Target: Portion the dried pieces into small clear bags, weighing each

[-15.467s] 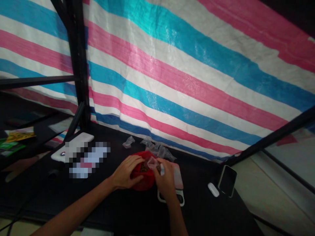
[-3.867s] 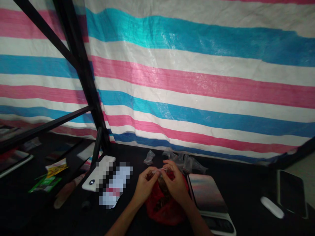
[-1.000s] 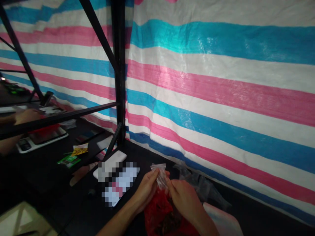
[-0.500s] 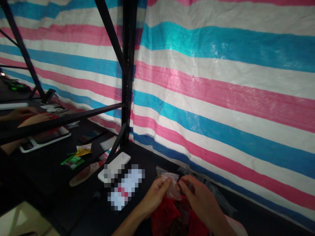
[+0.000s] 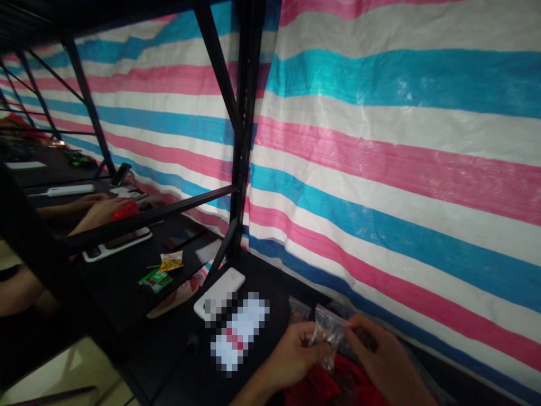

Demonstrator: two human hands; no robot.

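Observation:
A small clear zip bag [image 5: 331,326] is in my hands above the table, with something small and brownish low inside it. My left hand [image 5: 296,352] grips its lower left part between thumb and fingers. At the bag's upper right edge, my right hand [image 5: 378,347] has its thumb and fingertips pinched together on the plastic. Below both hands lies a red plastic bag [image 5: 319,386], partly hidden by them. Just behind my left hand rests another clear bag [image 5: 299,309] with brown bits in it.
Left of my hands lie a blurred-out phone-like screen [image 5: 240,332] and a white power bank-like block [image 5: 226,285]. A black metal rack post [image 5: 245,129] rises behind them. Past it, another person's hands [image 5: 99,211] work near green [image 5: 156,280] and yellow packets [image 5: 171,261].
The view has swung left, so things appear farther right. The zip bag now stands more upright between my hands, and my right fingertips have closed on its edge.

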